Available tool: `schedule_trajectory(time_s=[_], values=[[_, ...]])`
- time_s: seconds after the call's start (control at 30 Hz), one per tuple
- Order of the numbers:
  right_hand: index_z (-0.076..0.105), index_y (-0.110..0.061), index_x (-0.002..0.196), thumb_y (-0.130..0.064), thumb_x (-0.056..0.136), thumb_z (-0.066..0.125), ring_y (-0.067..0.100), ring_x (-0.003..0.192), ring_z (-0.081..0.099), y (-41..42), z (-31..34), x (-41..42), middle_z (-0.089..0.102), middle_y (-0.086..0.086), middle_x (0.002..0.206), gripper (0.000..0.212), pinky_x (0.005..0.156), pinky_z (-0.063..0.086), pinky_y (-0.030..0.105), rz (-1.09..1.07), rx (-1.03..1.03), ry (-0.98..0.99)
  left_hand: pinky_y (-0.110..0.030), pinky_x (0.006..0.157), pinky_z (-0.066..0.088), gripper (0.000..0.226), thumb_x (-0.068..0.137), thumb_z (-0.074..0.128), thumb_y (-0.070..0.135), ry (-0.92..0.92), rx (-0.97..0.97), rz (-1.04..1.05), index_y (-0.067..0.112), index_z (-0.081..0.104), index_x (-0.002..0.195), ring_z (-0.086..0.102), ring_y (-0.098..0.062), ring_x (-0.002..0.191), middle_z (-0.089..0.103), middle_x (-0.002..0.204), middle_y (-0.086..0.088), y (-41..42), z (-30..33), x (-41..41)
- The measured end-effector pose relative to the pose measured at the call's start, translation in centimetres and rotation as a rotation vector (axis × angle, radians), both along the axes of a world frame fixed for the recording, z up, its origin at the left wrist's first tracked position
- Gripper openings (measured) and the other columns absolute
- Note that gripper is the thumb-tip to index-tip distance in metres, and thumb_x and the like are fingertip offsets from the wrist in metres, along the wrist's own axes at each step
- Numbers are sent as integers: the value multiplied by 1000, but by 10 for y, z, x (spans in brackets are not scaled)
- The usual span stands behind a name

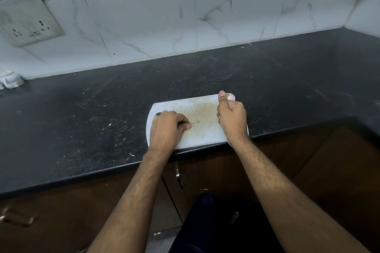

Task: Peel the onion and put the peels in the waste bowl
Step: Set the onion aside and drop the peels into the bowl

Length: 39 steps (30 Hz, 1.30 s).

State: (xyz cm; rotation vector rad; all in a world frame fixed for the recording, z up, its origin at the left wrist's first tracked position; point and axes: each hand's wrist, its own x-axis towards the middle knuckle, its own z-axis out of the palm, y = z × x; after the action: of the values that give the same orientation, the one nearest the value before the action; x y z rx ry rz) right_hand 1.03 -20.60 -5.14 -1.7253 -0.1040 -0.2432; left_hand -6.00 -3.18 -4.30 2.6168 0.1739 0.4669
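Cutting board (197, 129) sits at the counter (82, 109) front edge. Left hand (167, 127) rests curled on the board's left part, fingertips down; any hold there is indiscernible. Right hand (231, 118) grasps the onion (230, 96) at the board's far right corner. No waste bowl in view: peels risk scattering onto the counter.

I note the tabletop (267, 80) is speckled black polished stone; the cutting board (197, 109) is stained matt white plastic; the wall tiles (144, 22) are glossy marble-look.
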Motion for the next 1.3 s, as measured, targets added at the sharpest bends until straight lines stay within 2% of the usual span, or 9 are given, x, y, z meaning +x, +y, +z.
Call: schedule_trajectory(time_s=[0.2, 0.3, 0.47, 0.57, 0.7, 0.8, 1.0, 1.17, 1.3], values=[[45, -11, 55, -56, 104, 46, 21, 48, 37, 0, 0, -2, 40, 3, 50, 66, 49, 33, 35, 9, -45, -26, -42, 105, 44, 21, 105, 64, 36, 47, 232, 4, 23, 80, 108, 66, -23, 104, 77, 108, 3, -5, -1, 2], [47, -3, 56, -55, 104, 46, 20, 46, 37, 2, 2, -1, 42, 4, 51, 71, 48, 34, 34, 20, -103, -48, -40, 101, 43, 21, 108, 60, 33, 69, 212, 1, 22, 77, 107, 63, -20, 103, 76, 108, 5, -6, 4, -7], [38, -17, 52, -54, 104, 47, 17, 46, 36, 13, 24, -34, 37, -1, 49, 64, 49, 33, 32, 124, -34, 38, -10, 71, 43, 14, 107, 62, 22, -79, -418, 114, 24, 70, 96, 63, -4, 84, 71, 91, 12, 1, 6, -68], [37, -20, 58, -51, 106, 46, 12, 43, 26, 43, 34, -84, 31, -2, 51, 58, 42, 22, 23, 310, 196, 211, -10, 75, 47, 13, 108, 62, 20, -234, -744, 194, 19, 73, 100, 67, 0, 85, 75, 92, 8, 9, 4, -116], [37, -22, 61, -54, 106, 43, 9, 38, 21, 95, 16, -153, 29, -3, 50, 55, 39, 10, 20, 549, 437, 652, -12, 59, 43, 15, 108, 61, 20, -368, -1133, 368, 14, 71, 98, 50, 3, 60, 60, 70, 13, 20, -6, -184], [40, -22, 63, -48, 106, 46, 4, 32, 23, 126, -5, -197, 32, -7, 49, 51, 29, 12, 17, 655, 520, 998, -14, 53, 43, 25, 109, 60, 22, -438, -1276, 563, 18, 66, 85, 49, 0, 56, 59, 64, 11, 36, -21, -232], [48, -21, 66, -57, 99, 55, 1, 31, 28, 169, -40, -263, 39, -7, 51, 49, 25, 16, 15, 799, 292, 1161, -19, 51, 41, 24, 110, 59, 22, -645, -1456, 888, 17, 65, 86, 46, -5, 54, 57, 66, 5, 75, -58, -301], [41, -22, 57, -68, 99, 40, 4, 31, 23, 204, -73, -297, 33, -5, 48, 63, 29, 12, 14, 832, 61, 1249, -24, 48, 49, 21, 111, 57, 18, -763, -1635, 1104, 14, 67, 92, 53, -7, 48, 60, 62, 2, 106, -92, -345], [40, -21, 59, -50, 108, 39, 5, 32, 25, 250, -117, -320, 37, -3, 51, 56, 29, 12, 16, 791, -31, 1345, -13, 32, 38, 32, 112, 53, 16, -791, -1781, 1370, 16, 57, 81, 46, -3, 29, 52, 41, 7, 140, -128, -375]])
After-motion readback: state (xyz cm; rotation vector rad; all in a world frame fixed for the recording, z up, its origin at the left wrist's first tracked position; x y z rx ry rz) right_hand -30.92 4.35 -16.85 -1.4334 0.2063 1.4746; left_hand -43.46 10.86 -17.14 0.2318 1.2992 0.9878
